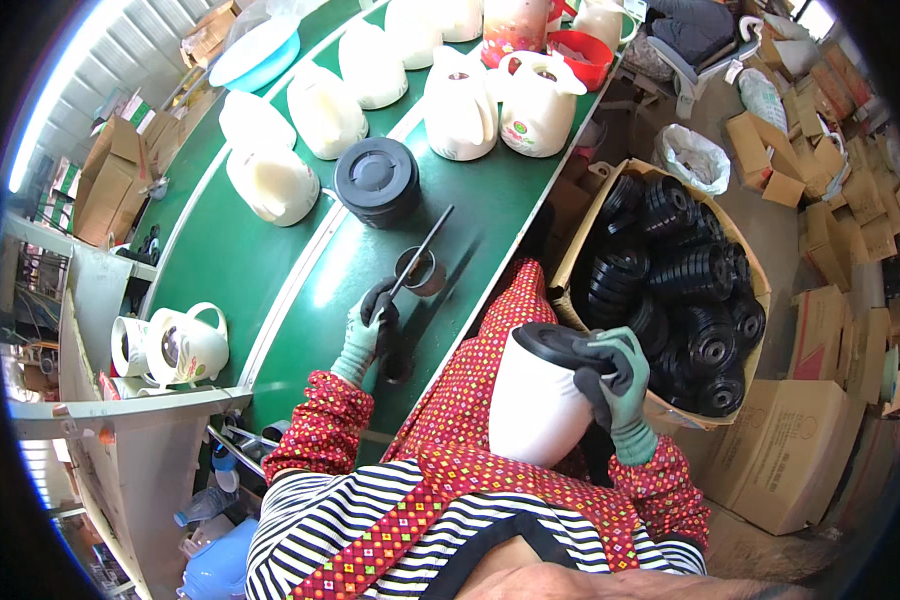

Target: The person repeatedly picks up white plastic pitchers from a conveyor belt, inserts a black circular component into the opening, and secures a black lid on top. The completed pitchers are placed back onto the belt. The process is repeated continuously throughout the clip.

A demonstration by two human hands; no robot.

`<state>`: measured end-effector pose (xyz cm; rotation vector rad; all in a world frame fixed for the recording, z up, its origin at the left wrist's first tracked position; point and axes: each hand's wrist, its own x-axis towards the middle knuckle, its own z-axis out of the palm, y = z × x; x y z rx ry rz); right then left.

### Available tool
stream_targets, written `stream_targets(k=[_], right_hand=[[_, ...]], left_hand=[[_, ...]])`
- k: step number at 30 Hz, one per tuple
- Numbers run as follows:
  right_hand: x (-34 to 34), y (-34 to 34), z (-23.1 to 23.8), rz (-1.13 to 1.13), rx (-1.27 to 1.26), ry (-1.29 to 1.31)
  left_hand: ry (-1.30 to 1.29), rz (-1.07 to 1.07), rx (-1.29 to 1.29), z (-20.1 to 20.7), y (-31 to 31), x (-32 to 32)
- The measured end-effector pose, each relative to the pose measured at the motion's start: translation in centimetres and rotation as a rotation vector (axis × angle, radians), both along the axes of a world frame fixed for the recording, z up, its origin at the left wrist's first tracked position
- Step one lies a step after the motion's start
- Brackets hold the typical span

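Observation:
My left hand [370, 322], in a grey-green glove with dark fingers, is closed round a thin dark stick [436, 232]. The stick slants across a small dark cup [428, 282] on the green table; whether it touches the cup I cannot tell. In my lap a white kettle body [532, 408] stands upside down, slightly tilted. A black round base [548, 342] lies on its upturned end. My gloved right hand [618, 378] grips the base's right edge, fingers on top. Beyond the cup is a stack of black round bases [377, 182].
Several white kettles [460, 110] line the far side of the table [370, 270]. A red bowl [582, 62] sits near its right edge. A carton of black bases [670, 290] stands at my right, with cardboard boxes [780, 450] beyond. More kettles [185, 345] are at left.

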<state>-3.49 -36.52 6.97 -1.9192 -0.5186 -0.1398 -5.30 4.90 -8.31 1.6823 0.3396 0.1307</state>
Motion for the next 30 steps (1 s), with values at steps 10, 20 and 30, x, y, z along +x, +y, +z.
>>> stream_targets(k=[10, 20, 30], right_hand=[[3.2, 3.5, -2.9, 0.089, 1.138, 1.020], [2.1, 15.3, -3.5, 0.396, 0.936, 1.175], [-0.8, 11.9, -9.4, 0.142, 0.412, 0.734]], left_hand=[[-0.270, -0.357, 0.034, 11.3, -4.2, -6.5], [-0.135, -0.008, -0.299, 16.6, 0.8, -14.2], [-0.287, 0.736, 0.125, 9.5, 25.8, 1.0]])
